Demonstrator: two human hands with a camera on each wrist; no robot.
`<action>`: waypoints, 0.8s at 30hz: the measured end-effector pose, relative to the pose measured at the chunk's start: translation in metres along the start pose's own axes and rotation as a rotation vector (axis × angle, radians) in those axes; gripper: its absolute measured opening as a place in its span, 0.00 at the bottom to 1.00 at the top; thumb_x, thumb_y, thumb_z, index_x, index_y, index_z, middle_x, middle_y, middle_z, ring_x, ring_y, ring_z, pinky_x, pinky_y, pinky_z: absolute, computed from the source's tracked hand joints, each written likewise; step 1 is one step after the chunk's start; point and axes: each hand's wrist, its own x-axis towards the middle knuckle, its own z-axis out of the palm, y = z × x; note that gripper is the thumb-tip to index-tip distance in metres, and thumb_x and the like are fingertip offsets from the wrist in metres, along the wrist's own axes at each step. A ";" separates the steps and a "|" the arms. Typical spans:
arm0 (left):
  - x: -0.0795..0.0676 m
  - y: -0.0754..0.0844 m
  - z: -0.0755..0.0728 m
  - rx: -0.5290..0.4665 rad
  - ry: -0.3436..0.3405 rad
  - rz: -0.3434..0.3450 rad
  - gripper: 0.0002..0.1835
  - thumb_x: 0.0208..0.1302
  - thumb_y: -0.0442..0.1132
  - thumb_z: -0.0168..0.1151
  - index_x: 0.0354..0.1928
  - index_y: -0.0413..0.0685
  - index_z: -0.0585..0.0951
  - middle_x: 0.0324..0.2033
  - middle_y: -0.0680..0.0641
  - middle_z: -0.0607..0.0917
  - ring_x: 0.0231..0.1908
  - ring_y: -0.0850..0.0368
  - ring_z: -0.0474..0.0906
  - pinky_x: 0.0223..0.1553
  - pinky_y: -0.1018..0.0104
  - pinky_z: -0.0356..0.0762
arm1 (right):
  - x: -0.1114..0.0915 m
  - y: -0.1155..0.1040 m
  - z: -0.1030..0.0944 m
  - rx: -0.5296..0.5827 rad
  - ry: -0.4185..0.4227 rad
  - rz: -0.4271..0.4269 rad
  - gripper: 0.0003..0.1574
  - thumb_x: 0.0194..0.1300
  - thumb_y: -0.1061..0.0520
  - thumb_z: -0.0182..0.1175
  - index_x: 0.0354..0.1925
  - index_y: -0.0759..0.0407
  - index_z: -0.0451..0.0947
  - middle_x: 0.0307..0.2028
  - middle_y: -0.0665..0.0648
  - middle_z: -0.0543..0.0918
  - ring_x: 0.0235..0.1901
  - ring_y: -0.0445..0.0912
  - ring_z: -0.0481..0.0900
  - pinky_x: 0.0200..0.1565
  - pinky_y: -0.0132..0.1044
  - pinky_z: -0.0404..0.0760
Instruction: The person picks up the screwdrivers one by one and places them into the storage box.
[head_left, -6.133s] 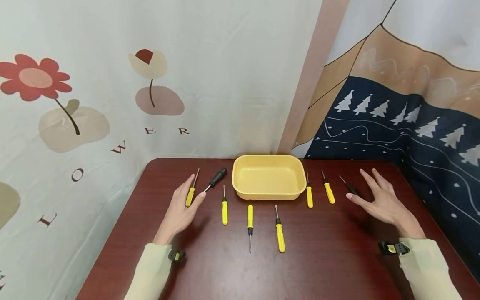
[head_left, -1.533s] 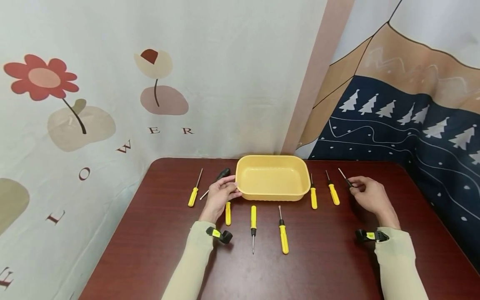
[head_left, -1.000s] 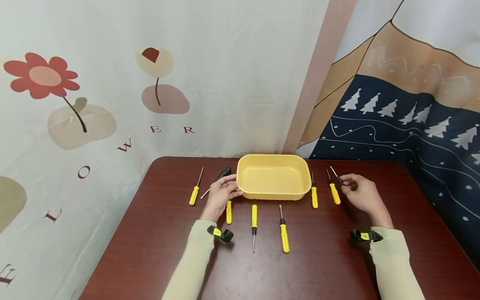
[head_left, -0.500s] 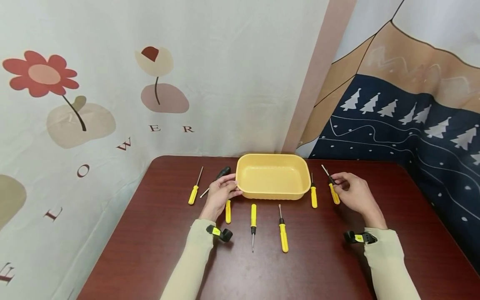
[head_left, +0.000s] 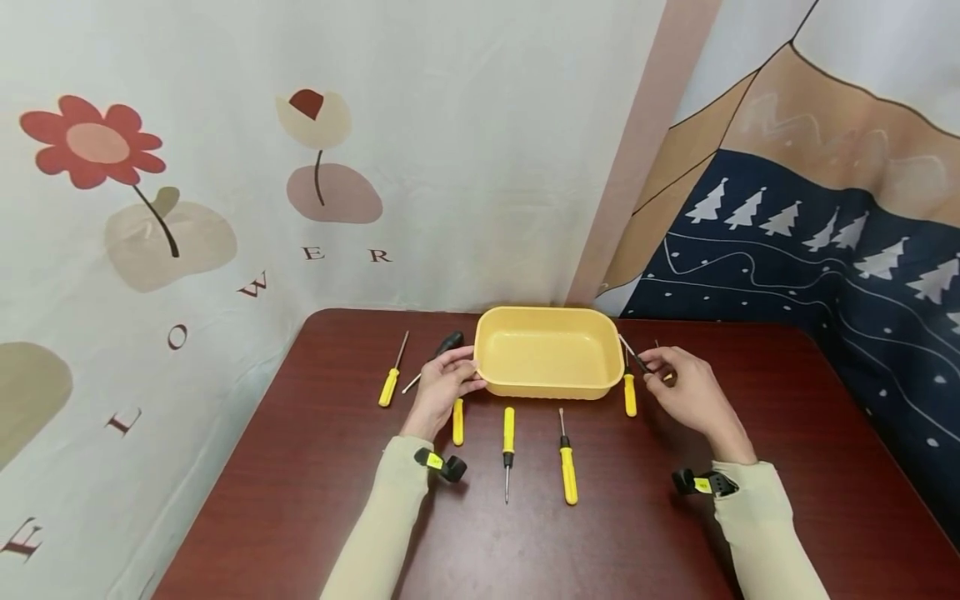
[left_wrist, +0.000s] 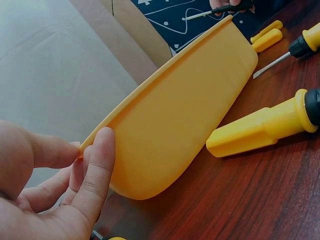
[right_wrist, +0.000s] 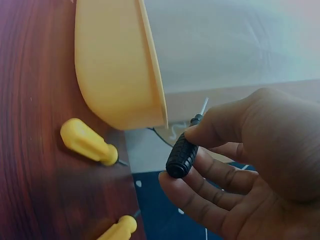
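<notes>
My right hand (head_left: 690, 396) pinches a screwdriver with a black ribbed handle (right_wrist: 181, 155) between thumb and fingers. Held above the table, it points its metal tip toward the right end of a yellow plastic bin (head_left: 550, 391). At the bin's left end, my left hand (head_left: 441, 392) grips the rim, the thumb over the edge and fingers against the outer wall (left_wrist: 165, 120). A yellow-handled screwdriver (head_left: 630, 396) lies just right of the bin. Another is mostly hidden behind my right hand. Beside my left hand lies a black-handled screwdriver (head_left: 452, 340), partly covered.
More yellow-handled screwdrivers lie on the dark red table (head_left: 637, 533): one at the far left (head_left: 389, 387), one partly under my left hand (head_left: 458, 425), and two in front of the bin (head_left: 509, 429), (head_left: 568, 475). A printed curtain (head_left: 450, 167) hangs behind the table.
My right hand has picked up the black screwdriver from the right side and carried it left, near the bin. My left hand has moved right and taken hold of the bin's rim.
</notes>
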 end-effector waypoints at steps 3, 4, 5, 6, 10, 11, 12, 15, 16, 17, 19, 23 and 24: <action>0.000 -0.001 -0.001 -0.003 -0.005 -0.003 0.19 0.70 0.27 0.62 0.62 0.37 0.79 0.39 0.42 0.84 0.30 0.58 0.85 0.39 0.67 0.91 | 0.000 -0.006 0.003 -0.008 -0.012 -0.007 0.18 0.66 0.67 0.63 0.54 0.64 0.81 0.43 0.62 0.83 0.42 0.55 0.81 0.47 0.53 0.88; 0.000 -0.001 -0.001 -0.001 -0.008 -0.004 0.19 0.70 0.27 0.62 0.62 0.37 0.79 0.39 0.43 0.84 0.31 0.58 0.85 0.39 0.66 0.91 | 0.000 -0.007 0.003 -0.010 -0.014 -0.011 0.18 0.66 0.67 0.63 0.54 0.63 0.81 0.43 0.62 0.83 0.42 0.54 0.81 0.46 0.52 0.88; -0.001 -0.001 -0.002 0.003 -0.010 -0.004 0.19 0.70 0.27 0.62 0.62 0.37 0.79 0.39 0.43 0.85 0.31 0.58 0.85 0.39 0.66 0.91 | 0.000 -0.009 0.004 -0.013 -0.016 -0.017 0.18 0.65 0.67 0.63 0.54 0.63 0.81 0.42 0.61 0.83 0.41 0.54 0.81 0.45 0.50 0.87; -0.001 0.000 -0.002 0.006 -0.012 -0.005 0.19 0.70 0.28 0.62 0.62 0.38 0.79 0.38 0.44 0.85 0.31 0.58 0.85 0.39 0.66 0.91 | 0.000 -0.010 0.005 -0.015 -0.019 -0.023 0.18 0.65 0.67 0.63 0.54 0.63 0.81 0.42 0.61 0.83 0.41 0.53 0.81 0.44 0.48 0.87; -0.001 0.001 -0.002 0.015 -0.016 -0.008 0.19 0.70 0.29 0.63 0.61 0.39 0.80 0.38 0.44 0.85 0.32 0.58 0.85 0.40 0.65 0.91 | 0.001 -0.015 0.005 -0.018 -0.031 -0.046 0.17 0.65 0.67 0.64 0.53 0.63 0.81 0.41 0.60 0.83 0.40 0.53 0.81 0.43 0.45 0.85; -0.001 0.002 -0.001 0.015 -0.015 -0.008 0.19 0.70 0.29 0.63 0.61 0.39 0.80 0.38 0.45 0.85 0.32 0.57 0.85 0.40 0.65 0.91 | 0.002 -0.016 0.005 -0.020 -0.034 -0.051 0.18 0.65 0.67 0.64 0.53 0.63 0.81 0.41 0.60 0.83 0.40 0.53 0.81 0.42 0.45 0.86; -0.001 0.002 -0.001 0.015 -0.014 -0.010 0.18 0.70 0.28 0.63 0.61 0.39 0.80 0.38 0.45 0.85 0.32 0.57 0.85 0.40 0.65 0.91 | 0.003 -0.017 0.004 -0.020 -0.037 -0.056 0.18 0.65 0.68 0.64 0.53 0.63 0.81 0.41 0.60 0.83 0.40 0.53 0.81 0.42 0.46 0.86; -0.001 0.002 0.000 0.014 -0.008 -0.014 0.18 0.70 0.28 0.63 0.60 0.39 0.80 0.37 0.45 0.85 0.31 0.57 0.86 0.40 0.65 0.91 | 0.006 -0.020 0.002 -0.024 -0.045 -0.074 0.18 0.65 0.68 0.64 0.54 0.64 0.81 0.41 0.61 0.83 0.41 0.53 0.82 0.43 0.49 0.87; -0.001 0.003 0.000 0.014 -0.005 -0.014 0.18 0.70 0.28 0.63 0.60 0.39 0.80 0.37 0.45 0.85 0.31 0.57 0.86 0.40 0.65 0.91 | 0.007 -0.021 0.002 -0.025 -0.051 -0.081 0.18 0.65 0.68 0.64 0.54 0.64 0.81 0.42 0.61 0.83 0.41 0.54 0.82 0.44 0.50 0.87; -0.001 0.003 0.000 0.016 -0.003 -0.015 0.18 0.70 0.28 0.63 0.60 0.39 0.80 0.37 0.45 0.85 0.31 0.57 0.86 0.39 0.65 0.91 | 0.009 -0.022 0.002 -0.026 -0.056 -0.088 0.18 0.65 0.68 0.64 0.54 0.65 0.81 0.42 0.61 0.83 0.41 0.54 0.82 0.44 0.50 0.88; -0.002 0.002 0.000 0.015 -0.001 -0.018 0.18 0.70 0.28 0.63 0.61 0.39 0.80 0.37 0.45 0.85 0.31 0.58 0.86 0.39 0.66 0.91 | 0.011 -0.023 0.002 -0.029 -0.071 -0.094 0.18 0.66 0.68 0.63 0.54 0.65 0.81 0.43 0.62 0.83 0.42 0.54 0.82 0.45 0.51 0.88; -0.002 0.002 -0.001 0.012 -0.002 -0.024 0.18 0.70 0.28 0.63 0.61 0.39 0.80 0.38 0.44 0.85 0.31 0.58 0.86 0.39 0.66 0.91 | 0.016 -0.028 0.002 -0.045 -0.104 -0.093 0.19 0.66 0.67 0.63 0.56 0.65 0.80 0.44 0.62 0.83 0.42 0.54 0.81 0.45 0.49 0.88; -0.002 0.002 -0.001 0.009 -0.003 -0.025 0.18 0.70 0.28 0.63 0.61 0.39 0.80 0.38 0.43 0.85 0.31 0.58 0.86 0.40 0.66 0.91 | 0.017 -0.029 0.002 -0.049 -0.113 -0.090 0.19 0.66 0.67 0.63 0.56 0.64 0.80 0.44 0.62 0.83 0.42 0.54 0.81 0.45 0.48 0.88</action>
